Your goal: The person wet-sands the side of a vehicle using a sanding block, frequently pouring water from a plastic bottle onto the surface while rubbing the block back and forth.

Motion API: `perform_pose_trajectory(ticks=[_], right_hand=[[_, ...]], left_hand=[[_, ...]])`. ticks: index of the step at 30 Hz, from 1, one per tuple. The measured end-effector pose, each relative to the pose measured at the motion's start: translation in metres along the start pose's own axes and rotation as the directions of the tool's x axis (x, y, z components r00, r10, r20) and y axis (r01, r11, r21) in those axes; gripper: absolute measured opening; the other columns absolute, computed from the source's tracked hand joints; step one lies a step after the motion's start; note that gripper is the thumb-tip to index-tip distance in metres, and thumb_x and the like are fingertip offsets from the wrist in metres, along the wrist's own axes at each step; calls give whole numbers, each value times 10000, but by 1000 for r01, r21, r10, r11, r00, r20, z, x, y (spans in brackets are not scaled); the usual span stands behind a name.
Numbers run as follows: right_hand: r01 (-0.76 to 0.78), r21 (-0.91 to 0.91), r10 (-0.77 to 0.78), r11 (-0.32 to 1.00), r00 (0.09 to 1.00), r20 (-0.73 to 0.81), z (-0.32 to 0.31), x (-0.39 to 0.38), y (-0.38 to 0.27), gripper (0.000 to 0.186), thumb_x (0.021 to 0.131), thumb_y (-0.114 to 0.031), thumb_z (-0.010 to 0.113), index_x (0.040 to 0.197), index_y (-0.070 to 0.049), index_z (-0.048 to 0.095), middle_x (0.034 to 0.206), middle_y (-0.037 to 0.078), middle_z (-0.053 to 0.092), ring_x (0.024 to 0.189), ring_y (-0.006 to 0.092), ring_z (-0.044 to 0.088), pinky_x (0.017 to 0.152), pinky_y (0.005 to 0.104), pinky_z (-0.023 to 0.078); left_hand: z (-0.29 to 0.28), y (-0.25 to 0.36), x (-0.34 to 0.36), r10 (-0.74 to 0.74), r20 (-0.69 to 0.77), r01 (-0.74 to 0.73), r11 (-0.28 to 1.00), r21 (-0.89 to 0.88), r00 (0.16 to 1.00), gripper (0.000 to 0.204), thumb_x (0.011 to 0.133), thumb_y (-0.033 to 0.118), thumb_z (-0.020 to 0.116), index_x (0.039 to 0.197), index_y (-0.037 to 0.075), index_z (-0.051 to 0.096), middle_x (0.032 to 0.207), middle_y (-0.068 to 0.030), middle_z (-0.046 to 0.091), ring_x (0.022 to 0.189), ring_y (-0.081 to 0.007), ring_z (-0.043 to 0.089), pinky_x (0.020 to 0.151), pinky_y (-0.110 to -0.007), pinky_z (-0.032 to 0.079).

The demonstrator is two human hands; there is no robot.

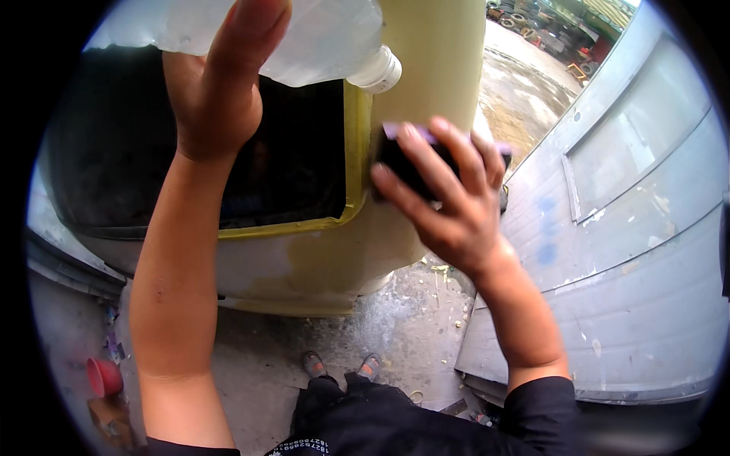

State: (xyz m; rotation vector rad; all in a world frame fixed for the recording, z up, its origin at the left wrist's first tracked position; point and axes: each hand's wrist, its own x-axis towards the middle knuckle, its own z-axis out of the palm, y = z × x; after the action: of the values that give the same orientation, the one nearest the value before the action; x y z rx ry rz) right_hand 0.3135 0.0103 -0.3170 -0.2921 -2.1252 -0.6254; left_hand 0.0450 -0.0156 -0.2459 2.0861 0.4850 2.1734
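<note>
A translucent plastic bottle point(319, 38), its capped neck pointing right, lies tilted in my left hand point(217, 99), which grips it high at the top of the view. Beside a dark window point(289, 167) edged with yellow tape point(334, 222), my right hand point(449, 194) grips a black block point(403, 159) with a purple layer against the pale yellow vehicle panel point(418, 61). The hand is slightly blurred, and its fingers hide much of the block.
A grey metal panelled wall point(608, 258) stands close on the right. A red bucket point(106, 376) and a cardboard piece point(114, 418) lie at lower left. Stacked tyres point(525, 23) show outside. My sandalled feet point(369, 368) stand on the stained concrete floor point(388, 327).
</note>
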Motion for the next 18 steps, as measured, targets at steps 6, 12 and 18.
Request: perform_pose_trajectory(ticks=[6, 12, 18], right_hand=[[27, 26, -27, 999, 1000, -4, 7, -7, -12, 289, 862, -238, 659, 1140, -249, 738, 1419, 6, 577, 1310, 296, 515, 1089, 531, 330], [34, -23, -33, 999, 998, 47, -6, 19, 0, 345, 818, -179, 692, 1144, -280, 741, 1421, 37, 586, 1304, 326, 522, 1114, 514, 319], [39, -61, -38, 997, 999, 15, -5, 23, 5, 297, 853, -197, 687, 1134, -274, 744, 1413, 27, 592, 1313, 301, 518, 1117, 520, 322]], left_hand=[[12, 9, 7, 93, -90, -87, 994, 72, 992, 524, 995, 335, 573, 1384, -6, 486, 1274, -127, 605, 1162, -246, 604, 1012, -395, 479], [-30, 0, 19, 5, -46, 7, 965, 261, 999, 375, 972, 316, 666, 1199, 35, 563, 1044, -25, 595, 978, -122, 592, 922, -281, 471], [5, 22, 66, 132, -14, -127, 972, 196, 991, 473, 990, 322, 607, 1331, 6, 521, 1197, -107, 627, 1096, -218, 613, 974, -366, 480]])
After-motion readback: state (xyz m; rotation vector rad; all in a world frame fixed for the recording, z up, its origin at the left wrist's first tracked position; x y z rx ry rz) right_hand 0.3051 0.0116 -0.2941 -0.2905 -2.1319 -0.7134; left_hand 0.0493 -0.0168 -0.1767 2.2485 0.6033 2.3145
